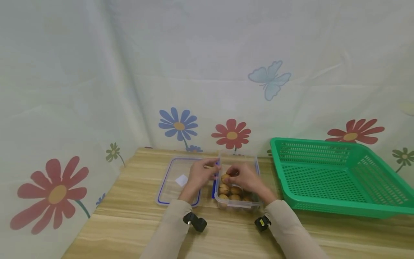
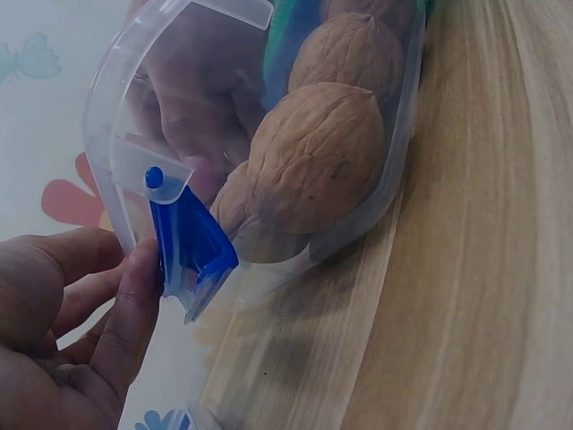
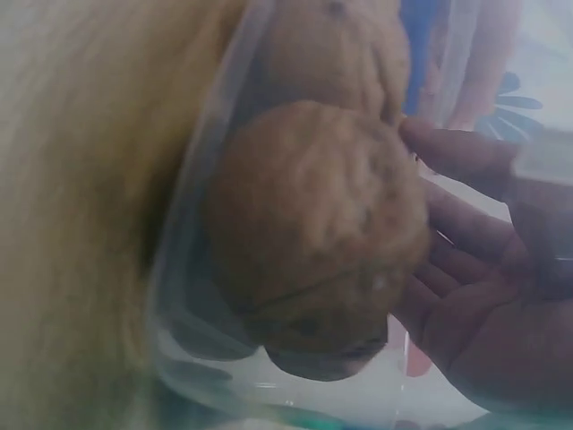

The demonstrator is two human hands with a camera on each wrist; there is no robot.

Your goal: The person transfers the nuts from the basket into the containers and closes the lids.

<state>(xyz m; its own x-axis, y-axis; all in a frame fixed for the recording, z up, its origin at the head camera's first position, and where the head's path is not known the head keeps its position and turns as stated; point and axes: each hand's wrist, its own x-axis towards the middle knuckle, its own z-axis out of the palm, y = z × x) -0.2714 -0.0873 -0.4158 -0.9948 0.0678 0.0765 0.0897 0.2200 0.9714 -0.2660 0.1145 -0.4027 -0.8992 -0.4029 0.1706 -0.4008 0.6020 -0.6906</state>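
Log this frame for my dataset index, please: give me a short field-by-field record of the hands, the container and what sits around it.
surface: wooden table
container: clear plastic box with blue clips, open, holding walnuts
lid: clear lid with blue rim, flat on the table, left of the box
left hand: left hand at the box's left wall, fingers on a blue clip
right hand: right hand inside the box, over the walnuts; grasp cannot be told
basket: green basket, right of the box
backdrop: flowered cloth
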